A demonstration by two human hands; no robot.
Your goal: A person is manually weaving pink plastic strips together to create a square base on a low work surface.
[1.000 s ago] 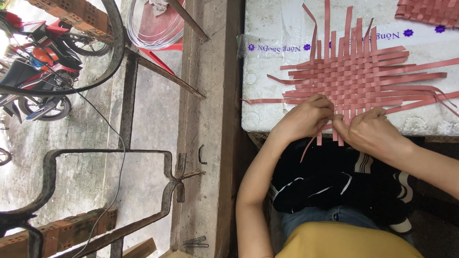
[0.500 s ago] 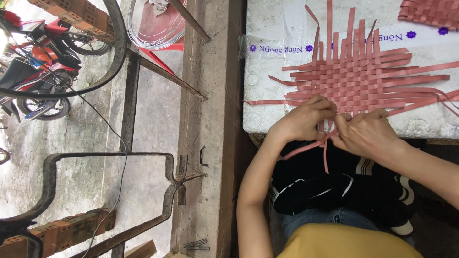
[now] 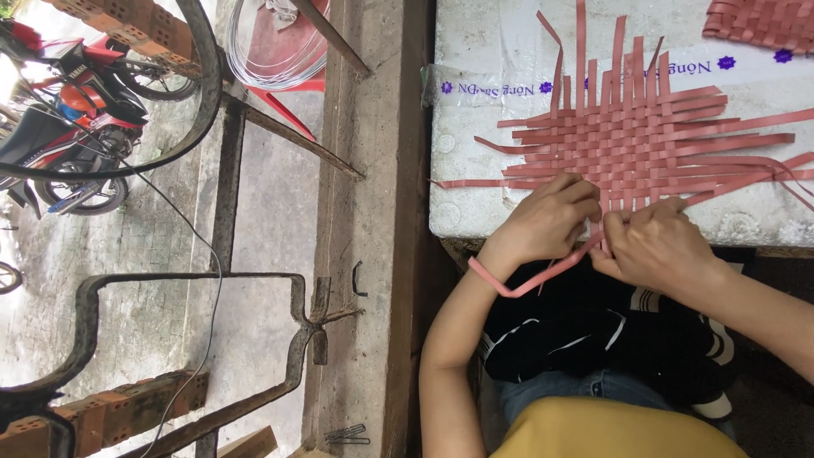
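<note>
Both hands pinch one pink strip [image 3: 543, 273] at the woven mat's [image 3: 644, 144] 6 o'clock edge – left hand [image 3: 543, 222], right hand [image 3: 657, 246]. Risk: strip kinks or neighbouring weave loosens if tugged.

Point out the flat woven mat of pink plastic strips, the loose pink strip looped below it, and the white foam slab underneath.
Woven pink strip mat [image 3: 644, 140], head view, middle of the weave.
Loose pink strip [image 3: 526, 284], head view, its bent lower stretch.
White foam slab [image 3: 475, 127], head view, bare left part.
</note>
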